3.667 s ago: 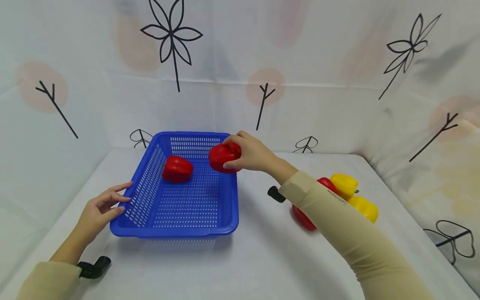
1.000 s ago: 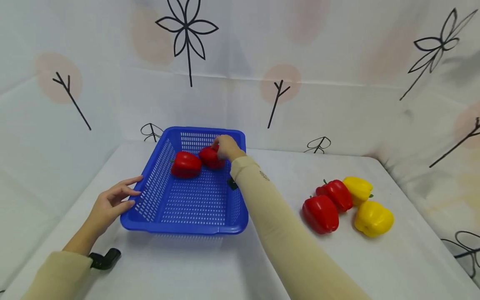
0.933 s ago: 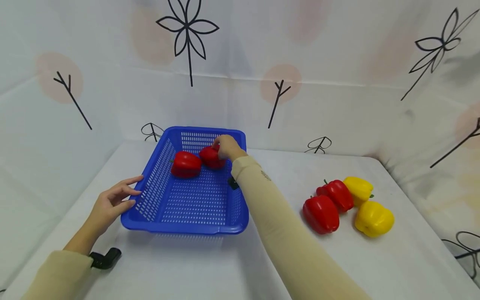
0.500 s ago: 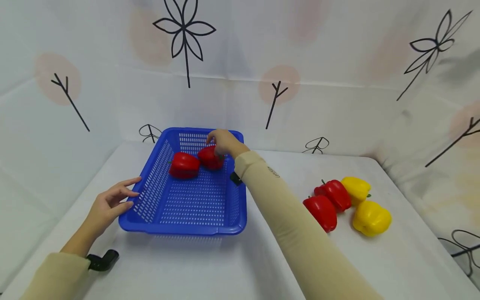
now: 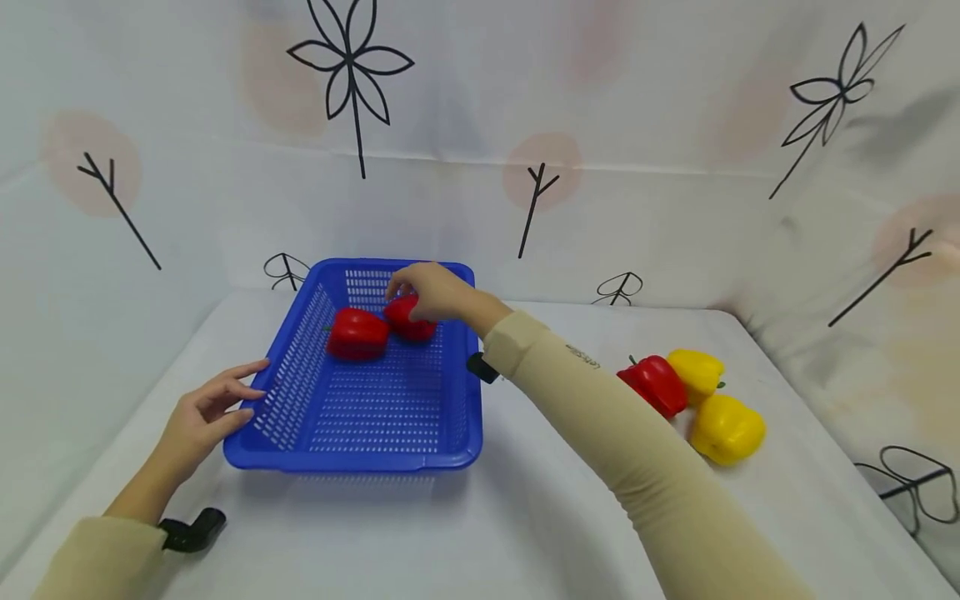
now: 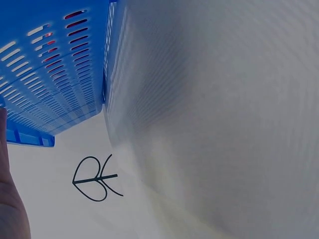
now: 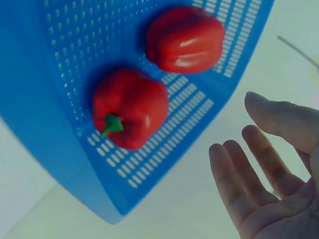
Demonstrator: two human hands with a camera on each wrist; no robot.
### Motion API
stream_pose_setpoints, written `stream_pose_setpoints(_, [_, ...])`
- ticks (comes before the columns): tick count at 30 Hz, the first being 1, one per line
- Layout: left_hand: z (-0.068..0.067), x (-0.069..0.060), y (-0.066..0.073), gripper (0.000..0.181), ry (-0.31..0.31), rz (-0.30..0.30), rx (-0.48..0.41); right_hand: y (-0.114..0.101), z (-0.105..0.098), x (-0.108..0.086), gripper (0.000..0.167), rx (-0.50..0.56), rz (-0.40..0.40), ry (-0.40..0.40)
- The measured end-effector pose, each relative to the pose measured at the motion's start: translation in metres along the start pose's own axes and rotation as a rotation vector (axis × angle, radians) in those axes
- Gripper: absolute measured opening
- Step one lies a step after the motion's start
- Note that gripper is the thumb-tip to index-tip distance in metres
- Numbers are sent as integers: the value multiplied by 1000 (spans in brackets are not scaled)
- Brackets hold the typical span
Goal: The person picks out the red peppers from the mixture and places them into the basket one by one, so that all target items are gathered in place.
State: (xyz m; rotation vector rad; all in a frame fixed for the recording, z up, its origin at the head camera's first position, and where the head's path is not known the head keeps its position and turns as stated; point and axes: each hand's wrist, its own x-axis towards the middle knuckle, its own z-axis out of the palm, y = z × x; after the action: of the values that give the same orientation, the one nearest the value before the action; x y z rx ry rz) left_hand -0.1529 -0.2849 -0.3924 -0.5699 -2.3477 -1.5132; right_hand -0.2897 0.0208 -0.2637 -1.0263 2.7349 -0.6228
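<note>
now that the right grip [image 5: 438, 292] has let go, the second red pepper [image 5: 414, 332], held over the basket's right edge a few seconds ago, lies on the floor of the blue basket [image 5: 352, 461], toward the back and just beside the first red pepper [image 5: 357, 335]. seen from the right wrist, that grip is empty, its fingers loosely spread and well off both peppers, so this placing looks finished and the hand seems free for another. the left grip [image 5: 206, 412] has stayed at the basket's left rim, relaxed fingers touching it without visibly clasping anything, which i judge is enough to steady it. out on the desk [image 5: 337, 546], to the right, another red pepper [image 5: 654, 386] waits near two yellow peppers [image 5: 727, 430], partly covered by the right sleeve [image 5: 637, 450]; if reds are being gathered, the work is only partway along.
</note>
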Motion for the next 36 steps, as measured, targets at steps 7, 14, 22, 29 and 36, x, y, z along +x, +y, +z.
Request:
stream_pose_setpoints(7, [-1,0,0,15,4,-1,14,-7,0,-19,36,-29,-89,41])
stream_pose_setpoints(14, [0,0,2,13,7,-15,20,-9,-1,-43,35,-45,-127,60])
stream_pose_setpoints(22, [0,0,2,13,2,-19,20,-4,-7,-69,32,-83,-183,100])
stream_pose_setpoints(29, [0,1,1,15,2,-1,-1,2,-10,-90,33,-78,-187,103])
stream_pose_setpoints(36, [-1,0,1,15,-2,-14,4,5,-9,-107,32,-50,-195,123])
